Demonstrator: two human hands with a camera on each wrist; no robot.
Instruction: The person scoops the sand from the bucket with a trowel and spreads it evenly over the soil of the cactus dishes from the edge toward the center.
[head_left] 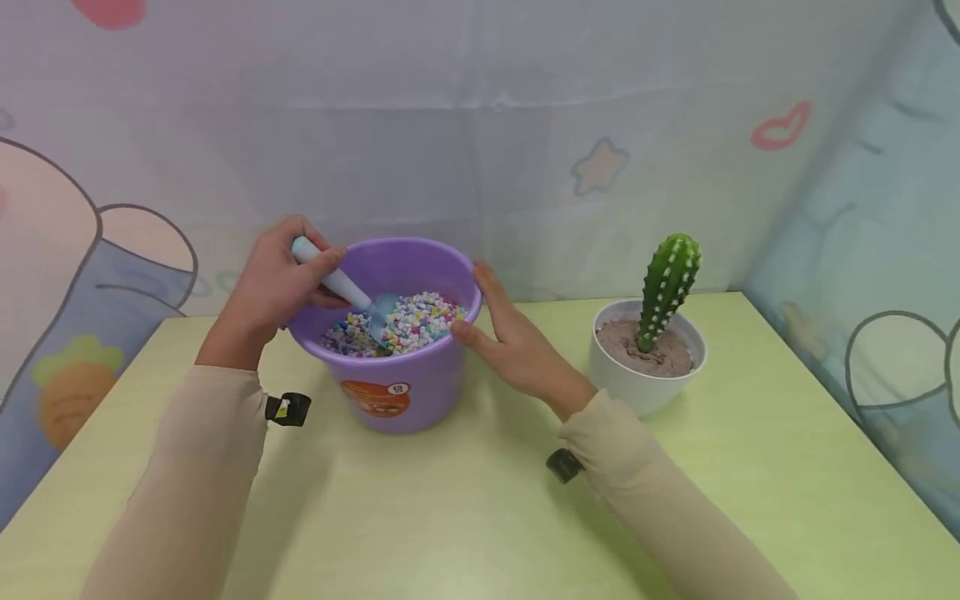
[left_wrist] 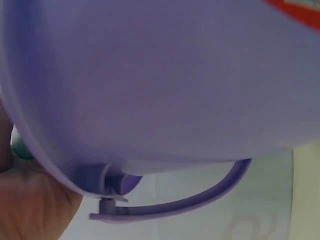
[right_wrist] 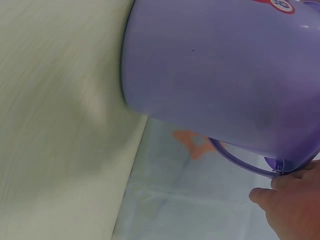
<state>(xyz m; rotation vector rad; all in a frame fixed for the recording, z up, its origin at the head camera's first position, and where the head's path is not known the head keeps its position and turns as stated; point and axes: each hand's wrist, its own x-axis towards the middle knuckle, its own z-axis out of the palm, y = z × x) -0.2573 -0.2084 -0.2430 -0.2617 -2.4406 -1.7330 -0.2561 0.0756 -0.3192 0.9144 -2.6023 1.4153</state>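
My left hand (head_left: 272, 279) holds the pale handle of a light blue toy shovel (head_left: 341, 285) over the left rim of a purple bucket (head_left: 437, 387). The shovel's blade sits among small multicoloured beads (head_left: 426, 321) inside. On the bucket's right side, my right hand (head_left: 517, 346) rests against the rim with its fingers extended and thumb toward the front. The left wrist view is mostly filled by the bucket wall, with its purple carrying handle (left_wrist: 180, 206) hanging below. In the right wrist view, the right fingers (right_wrist: 287, 192) touch the rim near the handle's hinge.
Right of the bucket, a white pot (head_left: 637, 387) holds a green cactus (head_left: 670, 287) in brown soil-like filling. Both stand on a light yellow-green table (head_left: 420, 517). A cartoon-printed cloth (head_left: 337, 167) hangs behind, and another printed surface borders the right side.
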